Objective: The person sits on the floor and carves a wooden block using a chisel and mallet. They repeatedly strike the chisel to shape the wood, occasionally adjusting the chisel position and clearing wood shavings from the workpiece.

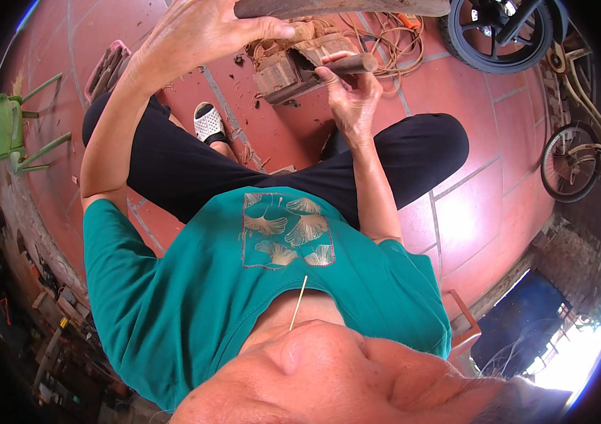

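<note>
My left hand point(201, 32) is raised at the top left, its fingers wrapped around one end of a long dark piece of wood point(343, 7) that runs along the top edge. My right hand point(351, 95) is closed on a tool with a round wooden handle point(350, 65), its tip pointing toward a rough wooden block point(283, 71) on the floor between my knees. The tool's blade is hard to make out. I sit with legs in black trousers point(413, 152) folded on red tiles, wearing a teal shirt.
Wood chips lie around the block. A coil of orange cord point(385, 39) lies behind it. A black wheel point(502, 35) and a bicycle wheel point(570, 164) stand right. A green chair point(10, 127), a pink tray point(106, 67) and a white sandal point(208, 121) are left.
</note>
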Motion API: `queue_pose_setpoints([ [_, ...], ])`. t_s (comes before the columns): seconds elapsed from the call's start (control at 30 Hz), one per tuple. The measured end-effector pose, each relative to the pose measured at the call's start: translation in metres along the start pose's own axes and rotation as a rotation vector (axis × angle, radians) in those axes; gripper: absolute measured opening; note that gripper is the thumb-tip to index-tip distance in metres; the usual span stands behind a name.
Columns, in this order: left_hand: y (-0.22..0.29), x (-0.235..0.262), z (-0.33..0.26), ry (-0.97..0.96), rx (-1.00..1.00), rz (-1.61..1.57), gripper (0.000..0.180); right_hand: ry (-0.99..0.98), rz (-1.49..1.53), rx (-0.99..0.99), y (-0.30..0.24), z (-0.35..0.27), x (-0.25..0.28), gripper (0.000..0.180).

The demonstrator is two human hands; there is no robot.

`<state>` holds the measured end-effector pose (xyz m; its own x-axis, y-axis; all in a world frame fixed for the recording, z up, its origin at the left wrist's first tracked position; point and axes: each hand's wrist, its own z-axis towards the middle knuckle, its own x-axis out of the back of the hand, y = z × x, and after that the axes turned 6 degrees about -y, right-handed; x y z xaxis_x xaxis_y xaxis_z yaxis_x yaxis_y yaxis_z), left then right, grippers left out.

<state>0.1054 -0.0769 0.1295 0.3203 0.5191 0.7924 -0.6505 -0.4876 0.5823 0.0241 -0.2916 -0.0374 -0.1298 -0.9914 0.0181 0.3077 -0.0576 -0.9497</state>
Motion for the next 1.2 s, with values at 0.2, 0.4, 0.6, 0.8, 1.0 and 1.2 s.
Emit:
queue_pose_setpoints([
  [0.2, -0.004, -0.002, 0.0, -0.02, 0.014, -0.036, 0.08, -0.04, -0.043, 0.003, 0.003, 0.004, -0.003, 0.02],
  [0.4, 0.004, 0.001, 0.005, -0.018, -0.02, 0.066, 0.081, -0.012, -0.027, 0.047, 0.008, 0.008, -0.003, 0.021],
  [0.6, 0.015, 0.004, 0.005, -0.081, 0.141, -0.013, 0.082, -0.031, 0.029, -0.052, 0.008, 0.008, -0.003, 0.021],
  [0.8, -0.006, -0.005, 0.003, 0.053, -0.136, -0.038, 0.084, -0.021, -0.014, 0.005, 0.01, 0.011, -0.004, 0.021],
  [1.0, -0.001, -0.016, 0.003, -0.032, -0.114, -0.156, 0.081, -0.025, 0.021, -0.069, 0.007, 0.01, -0.006, 0.02],
  [1.2, -0.001, -0.027, -0.002, -0.181, 0.04, 0.1, 0.079, -0.087, -0.147, -0.122, 0.009, 0.006, 0.0, 0.022],
])
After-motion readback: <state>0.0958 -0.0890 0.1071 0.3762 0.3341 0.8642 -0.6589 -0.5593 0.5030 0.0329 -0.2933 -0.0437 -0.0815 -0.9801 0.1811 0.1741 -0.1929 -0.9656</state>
